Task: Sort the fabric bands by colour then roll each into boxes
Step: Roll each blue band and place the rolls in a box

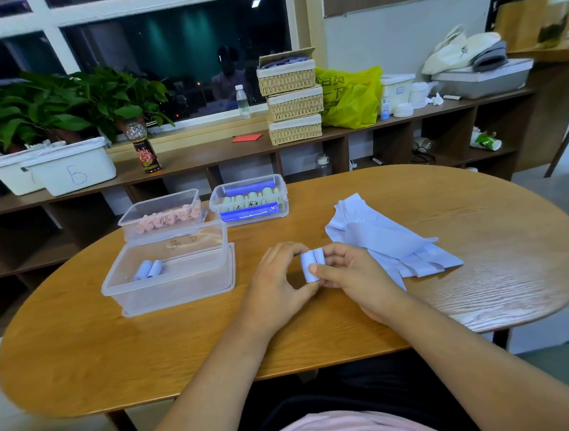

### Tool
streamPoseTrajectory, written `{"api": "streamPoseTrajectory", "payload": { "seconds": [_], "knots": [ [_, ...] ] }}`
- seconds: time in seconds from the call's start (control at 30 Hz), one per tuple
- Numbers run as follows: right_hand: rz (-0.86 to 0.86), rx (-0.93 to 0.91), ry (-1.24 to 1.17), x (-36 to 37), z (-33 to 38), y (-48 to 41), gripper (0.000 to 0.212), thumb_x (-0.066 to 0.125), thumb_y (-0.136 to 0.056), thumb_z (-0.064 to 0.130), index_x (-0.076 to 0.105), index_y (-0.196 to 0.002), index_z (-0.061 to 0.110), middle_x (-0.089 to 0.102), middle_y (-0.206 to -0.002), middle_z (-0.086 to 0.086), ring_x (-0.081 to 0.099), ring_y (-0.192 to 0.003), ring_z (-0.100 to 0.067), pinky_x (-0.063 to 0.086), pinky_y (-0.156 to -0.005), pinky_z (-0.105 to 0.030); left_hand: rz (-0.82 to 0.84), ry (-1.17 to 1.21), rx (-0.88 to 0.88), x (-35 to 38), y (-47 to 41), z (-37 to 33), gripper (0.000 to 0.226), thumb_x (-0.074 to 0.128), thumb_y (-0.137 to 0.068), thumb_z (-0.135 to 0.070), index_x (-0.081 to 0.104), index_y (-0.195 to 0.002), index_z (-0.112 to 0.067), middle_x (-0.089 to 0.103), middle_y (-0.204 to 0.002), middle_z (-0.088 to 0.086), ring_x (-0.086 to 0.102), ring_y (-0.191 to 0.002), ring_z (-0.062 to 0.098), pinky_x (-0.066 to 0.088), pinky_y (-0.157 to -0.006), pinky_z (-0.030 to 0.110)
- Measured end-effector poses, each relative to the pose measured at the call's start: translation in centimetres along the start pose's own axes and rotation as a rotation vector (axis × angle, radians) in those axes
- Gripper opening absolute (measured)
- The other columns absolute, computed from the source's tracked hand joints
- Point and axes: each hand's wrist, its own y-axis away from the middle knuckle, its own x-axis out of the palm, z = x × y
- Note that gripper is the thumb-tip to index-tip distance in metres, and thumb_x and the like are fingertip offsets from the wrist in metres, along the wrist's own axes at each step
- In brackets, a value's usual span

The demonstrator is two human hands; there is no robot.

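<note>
Centrally, as seen from my remote station, the left hand and the right hand meet above the near middle of the wooden table. Between them is a pale blue roll of fabric band, lifted just clear of the tabletop. I read the right grip as clamped on the roll: the thumb presses its front face and the fingers curl behind it. The left grip is also closed on it, with curled fingers over the top and the thumb reaching in from below.

Just right of the hands, a loose pile of blue bands lies flat and overlapping on the table, its near edge touching the right hand.

To the left stands the nearest clear box, holding two blue rolls that lie side by side at its left end. Behind it, and touching it, is a second clear box lined with pink rolls. Beside that one, to the right, sits a third box with blue clasps, packed with green rolls standing upright.

Beyond the table, a long shelf carries white tubs, leafy plants, stacked wicker baskets and a yellow bag.
</note>
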Motion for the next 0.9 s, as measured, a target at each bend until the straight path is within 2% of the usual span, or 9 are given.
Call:
{"api": "streamPoseTrajectory", "payload": {
  "seconds": [0.13, 0.27, 0.43, 0.6, 0.73, 0.9],
  "knots": [
    [0.011, -0.003, -0.001, 0.1, 0.1, 0.1, 0.022, 0.079, -0.094, 0.013, 0.075, -0.116, 0.01, 0.079, -0.106, -0.015, 0.075, -0.107, -0.037, 0.06, -0.1, -0.046, -0.018, -0.014, 0.008, -0.1, 0.1, -0.2, 0.043, 0.088, -0.085, -0.031, 0.066, -0.12, -0.021, 0.063, -0.118, -0.015, 0.055, -0.114, 0.003, 0.039, -0.097, 0.013],
    [0.016, 0.009, -0.029, 0.0, 0.2, 0.1, 0.022, 0.079, -0.094, 0.013, 0.074, -0.116, 0.009, 0.079, -0.107, -0.015, 0.076, -0.102, -0.029, 0.061, -0.098, -0.044, 0.011, -0.013, 0.022, -0.3, 0.1, -0.3, 0.049, 0.087, -0.086, -0.033, 0.064, -0.129, -0.023, 0.062, -0.127, -0.014, 0.053, -0.121, 0.002, 0.037, -0.102, 0.012],
    [0.028, 0.049, -0.025, 0.1, 0.6, 0.2, 0.023, 0.08, -0.095, 0.014, 0.073, -0.116, 0.01, 0.078, -0.11, -0.013, 0.076, -0.107, -0.029, 0.06, -0.099, -0.042, 0.029, -0.107, 0.024, -2.0, 0.6, 0.8, 0.066, 0.086, -0.085, -0.048, 0.06, -0.141, -0.023, 0.06, -0.138, -0.012, 0.048, -0.13, 0.0, 0.034, -0.11, 0.013],
    [0.019, 0.079, -0.05, 0.9, 1.3, 0.1, 0.021, 0.081, -0.093, 0.015, 0.077, -0.113, 0.012, 0.074, -0.116, -0.017, 0.074, -0.113, -0.029, 0.061, -0.098, -0.041, -0.148, -0.225, 0.057, -6.0, 2.8, 3.0, 0.048, 0.084, -0.089, -0.045, 0.069, -0.126, -0.019, 0.068, -0.123, -0.007, 0.058, -0.12, 0.008, 0.043, -0.108, 0.023],
    [0.061, 0.064, -0.02, 3.3, 3.1, -0.7, 0.024, 0.079, -0.094, 0.012, 0.076, -0.118, 0.011, 0.077, -0.114, -0.016, 0.075, -0.11, -0.028, 0.061, -0.098, -0.04, -0.264, -0.303, -0.031, -10.3, 4.7, 6.2, 0.038, 0.072, -0.094, -0.045, 0.07, -0.12, -0.018, 0.07, -0.119, -0.003, 0.062, -0.116, 0.014, 0.049, -0.102, 0.031],
    [0.13, 0.055, 0.052, 8.5, 6.5, -3.3, 0.032, 0.081, -0.092, 0.01, 0.072, -0.123, 0.012, 0.08, -0.109, -0.009, 0.078, -0.103, -0.022, 0.063, -0.092, -0.034, -0.417, -0.411, -0.148, -15.6, 6.9, 10.3, 0.022, 0.065, -0.097, -0.031, 0.069, -0.112, -0.015, 0.07, -0.111, 0.0, 0.062, -0.106, 0.021, 0.047, -0.093, 0.036]
  ]
}}
